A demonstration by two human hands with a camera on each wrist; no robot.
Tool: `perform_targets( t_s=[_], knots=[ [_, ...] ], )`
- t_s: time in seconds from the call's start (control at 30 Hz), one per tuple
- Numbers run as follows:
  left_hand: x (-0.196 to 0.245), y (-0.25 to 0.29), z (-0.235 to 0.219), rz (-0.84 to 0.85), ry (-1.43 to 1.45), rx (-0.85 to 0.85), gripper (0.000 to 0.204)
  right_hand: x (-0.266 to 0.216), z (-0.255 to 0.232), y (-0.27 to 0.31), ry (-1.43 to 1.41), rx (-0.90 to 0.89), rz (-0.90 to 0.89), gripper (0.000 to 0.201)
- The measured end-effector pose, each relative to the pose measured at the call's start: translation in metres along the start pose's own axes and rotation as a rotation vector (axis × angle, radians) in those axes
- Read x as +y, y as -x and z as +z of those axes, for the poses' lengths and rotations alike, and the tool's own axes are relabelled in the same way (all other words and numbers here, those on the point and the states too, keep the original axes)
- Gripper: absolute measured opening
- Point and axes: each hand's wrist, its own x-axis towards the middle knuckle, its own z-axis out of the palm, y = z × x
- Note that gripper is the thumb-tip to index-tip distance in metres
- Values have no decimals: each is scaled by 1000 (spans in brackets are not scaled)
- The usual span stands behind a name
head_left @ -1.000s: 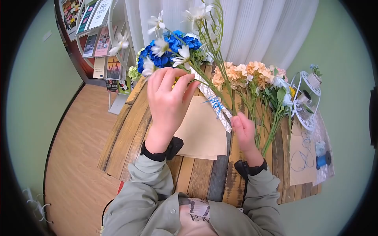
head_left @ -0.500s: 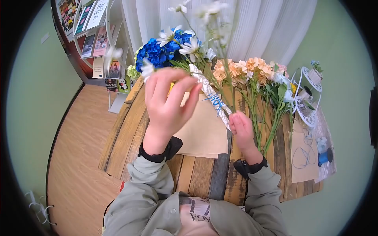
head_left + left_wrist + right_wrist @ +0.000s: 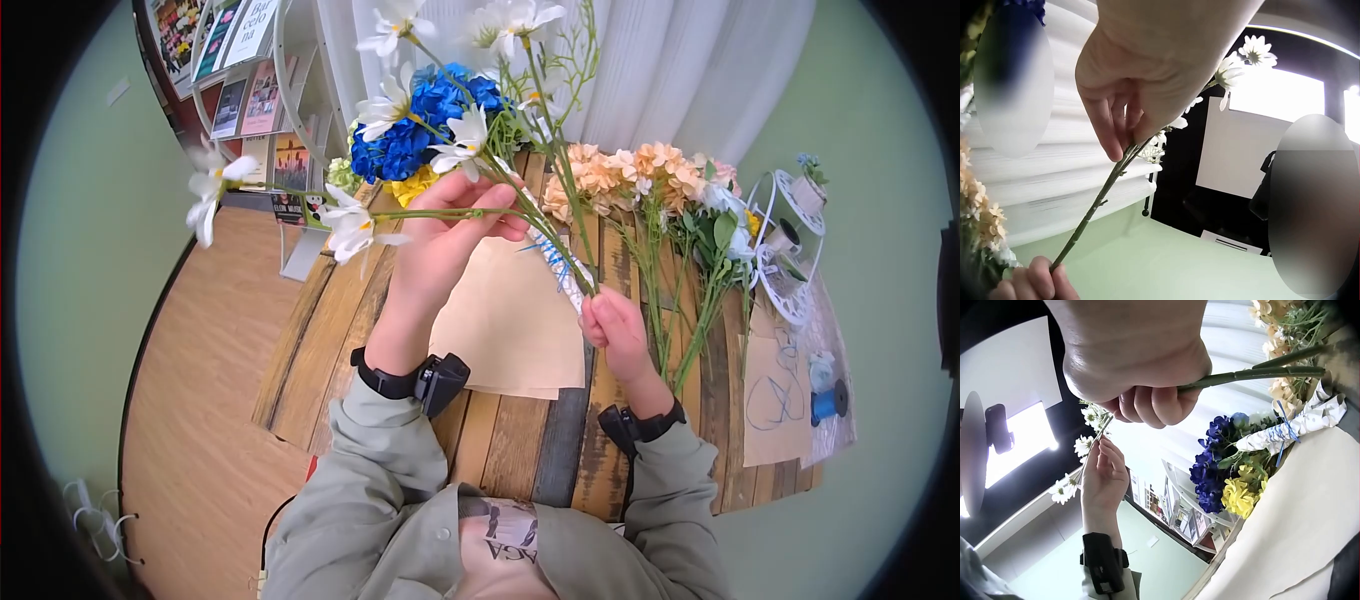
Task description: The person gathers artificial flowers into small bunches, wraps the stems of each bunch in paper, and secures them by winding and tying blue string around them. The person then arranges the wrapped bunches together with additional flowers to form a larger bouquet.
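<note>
My right hand (image 3: 618, 325) grips the green stems of the white daisies (image 3: 350, 222) near their lower end. Cut stem ends (image 3: 1300, 372) stick out past that fist in the right wrist view. Higher up, my left hand (image 3: 440, 245) pinches a daisy stem (image 3: 1107, 184) between thumb and fingers, and one branch leans far out to the left. Behind the hands lies a bouquet of blue flowers (image 3: 400, 150) and yellow flowers (image 3: 1241, 497). Its white patterned wrap (image 3: 1319, 422) is tied with blue string (image 3: 1288, 425).
Brown paper sheets (image 3: 510, 335) lie on the wooden plank table (image 3: 510, 445). Peach flowers (image 3: 640, 170) and long stems lie to the right, beside a white metal stand (image 3: 785, 285) and a blue spool (image 3: 828, 405). A magazine rack (image 3: 270, 130) stands at the back left.
The daisies have tilted and spread, one branch swinging left and down across my left hand. That hand has turned and shifted slightly right. My right hand keeps its grip in nearly the same place.
</note>
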Motion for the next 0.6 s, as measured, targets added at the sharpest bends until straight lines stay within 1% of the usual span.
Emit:
perform_targets(
  t_s=[0.13, 0.2, 0.23, 0.27, 0.3, 0.33, 0.37, 0.43, 0.47, 0.5, 0.53, 0.6],
  knots=[
    [-1, 0, 1, -64, 101, 3, 20, 2, 2, -2, -15, 8, -3, 29],
    [-2, 1, 6, -107, 299, 0, 17, 10, 7, -3, 9, 24, -9, 29],
    [-3, 2, 9, -108, 302, -1, 17, 14, 10, -3, 32, 40, -16, 29],
    [-3, 4, 11, -161, 380, 2, 17, 18, 13, -3, 33, 43, -14, 29],
    [-4, 4, 13, -214, 456, 4, 18, 22, 16, -4, 15, 22, -24, 30],
    [-5, 4, 13, -216, 456, 3, 18, 24, 17, -3, -5, 1, -35, 30],
    [-6, 4, 13, -188, 414, 6, 19, 23, 15, -3, -6, 3, -36, 30],
    [-1, 3, 14, -159, 368, 5, 20, 21, 8, -2, 36, 117, -67, 31],
    [9, 2, 18, -156, 256, 47, 21, 18, 6, -2, 36, 120, -70, 31],
    [14, 3, 20, -151, 145, 91, 21, 14, 3, -3, 81, 186, -104, 32],
    [14, 4, 15, -150, 148, 90, 21, 10, 1, -3, 127, 250, -138, 33],
    [14, 7, 4, -246, -353, -86, 22, 8, -3, -5, 162, 280, -145, 34]
  ],
)
